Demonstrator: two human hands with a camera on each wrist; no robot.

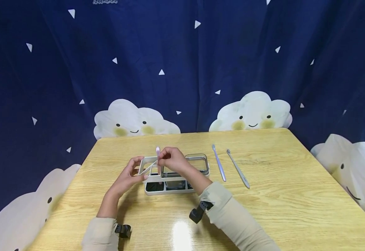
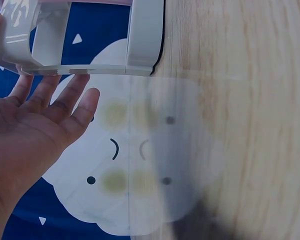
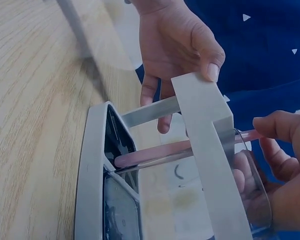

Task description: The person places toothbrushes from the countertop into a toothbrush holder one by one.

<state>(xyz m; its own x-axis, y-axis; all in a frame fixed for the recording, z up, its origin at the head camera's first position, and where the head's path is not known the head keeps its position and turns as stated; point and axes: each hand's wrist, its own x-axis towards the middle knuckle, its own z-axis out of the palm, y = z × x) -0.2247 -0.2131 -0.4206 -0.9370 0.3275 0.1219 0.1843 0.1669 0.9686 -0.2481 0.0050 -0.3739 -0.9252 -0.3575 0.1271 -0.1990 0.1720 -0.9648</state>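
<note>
Right hand: your right hand (image 1: 174, 161) pinches the pink toothbrush (image 3: 162, 151) between thumb and finger, close to its head end.
Left hand: your left hand (image 1: 127, 178) grips the near end of the 2-tier toothbrush holder (image 1: 155, 179), thumb on 1 side, fingers on the other.
Pink toothbrush: it stands nearly upright below your right fingertips, bristle head up, handle passing down through the upper tier.
Loose toothbrushes: 2 lie on the table (image 1: 273, 195) to the right of your right hand, the purple toothbrush (image 1: 219, 165) nearer it, the grey toothbrush (image 1: 239, 171) farther out.
Step in hand: you appear to be seating the pink toothbrush in its slot, though a single moment cannot rule out drawing it out.
Next move: it likely calls for a straight downward guide and a steady left hand, then a release once the handle rests.
Right wrist view only: the handle's rounded end shows by the dark compartment (image 3: 121, 135) of the lower tier; whether it touches, you cannot tell.
Left wrist view only: your left fingertips show against the holder's rim.
Head view only: the 2 loose toothbrushes.
</note>
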